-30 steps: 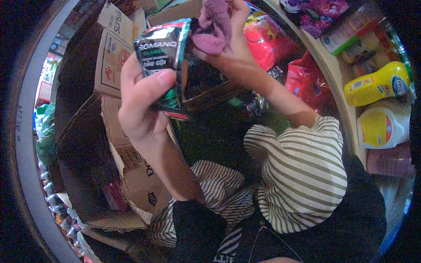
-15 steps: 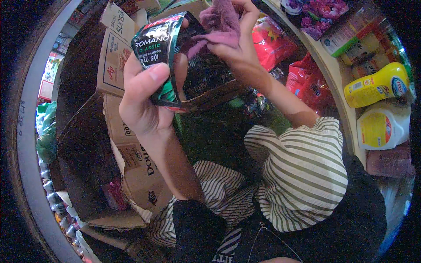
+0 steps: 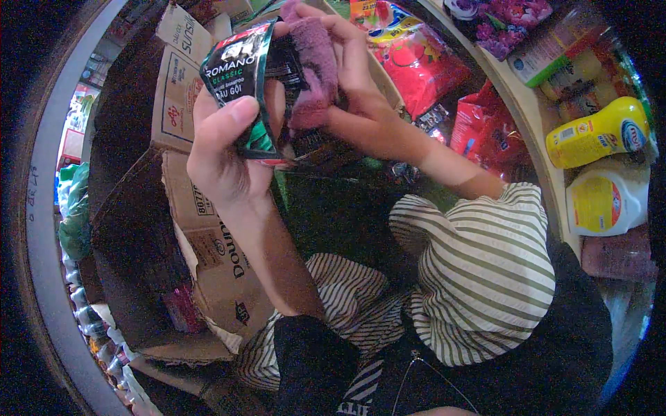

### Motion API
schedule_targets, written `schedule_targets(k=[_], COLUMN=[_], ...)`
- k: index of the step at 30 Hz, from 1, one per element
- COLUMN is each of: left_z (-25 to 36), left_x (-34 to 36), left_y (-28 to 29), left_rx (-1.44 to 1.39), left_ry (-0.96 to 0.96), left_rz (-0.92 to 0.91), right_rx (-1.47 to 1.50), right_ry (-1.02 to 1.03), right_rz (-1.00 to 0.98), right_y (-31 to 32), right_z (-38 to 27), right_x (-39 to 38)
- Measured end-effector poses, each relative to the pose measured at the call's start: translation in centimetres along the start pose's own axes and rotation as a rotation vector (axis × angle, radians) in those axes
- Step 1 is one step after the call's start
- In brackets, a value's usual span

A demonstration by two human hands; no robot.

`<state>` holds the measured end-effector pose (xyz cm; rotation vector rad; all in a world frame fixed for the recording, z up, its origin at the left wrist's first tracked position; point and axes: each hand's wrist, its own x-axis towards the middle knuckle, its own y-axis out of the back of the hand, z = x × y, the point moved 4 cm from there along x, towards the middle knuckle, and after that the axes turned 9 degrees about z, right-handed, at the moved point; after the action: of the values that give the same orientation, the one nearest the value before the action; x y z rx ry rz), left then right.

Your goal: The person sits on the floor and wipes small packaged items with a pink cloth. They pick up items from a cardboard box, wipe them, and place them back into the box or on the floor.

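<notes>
A person's left hand point(image 3: 225, 163) grips a black-and-green sachet point(image 3: 234, 61), its thumb clamped across the lower front and the other fingers partly hidden behind, at the upper left of the view among packed cartons and shop goods. The sachet stands nearly upright, long axis running up and down, printed face toward the camera. Immediately to its right, a pink cloth point(image 3: 316, 59) is bunched in the fingers of the right hand point(image 3: 355, 87), which are curled around the fabric's far side. The cloth overlaps the dark panel beside the sachet's right edge; whether it presses on it there cannot be told. The left hand is the nearer to the sachet, the right reaching across from its striped sleeve point(image 3: 485, 277). Close by on the left, a printed cardboard carton point(image 3: 182, 104) rises beside the left wrist, with a torn-edged open box point(image 3: 232, 277) below. Beyond the right forearm lie red packages point(image 3: 485, 132), and along a shelf at far right stand a yellow bottle point(image 3: 593, 134) and a white bottle point(image 3: 628, 197), both well apart from the hands. Nothing visible stands between sachet and cloth.
</notes>
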<state>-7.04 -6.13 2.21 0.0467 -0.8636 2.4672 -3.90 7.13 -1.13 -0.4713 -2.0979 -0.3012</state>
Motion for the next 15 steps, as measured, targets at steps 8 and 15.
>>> schedule_targets(k=[8, 15], left_z=[-2.0, -3.5], left_x=[-1.1, -1.5], left_y=[-3.6, -6.0], left_rx=[0.042, 0.258], left_ry=[-0.013, 0.229], left_rz=[-0.222, -0.064], right_rx=[0.042, 0.138], right_ry=[-0.280, -0.296], right_rz=[0.192, -0.001], right_y=[0.3, 3.1], right_z=[2.8, 0.6], right_x=[-2.7, 1.3])
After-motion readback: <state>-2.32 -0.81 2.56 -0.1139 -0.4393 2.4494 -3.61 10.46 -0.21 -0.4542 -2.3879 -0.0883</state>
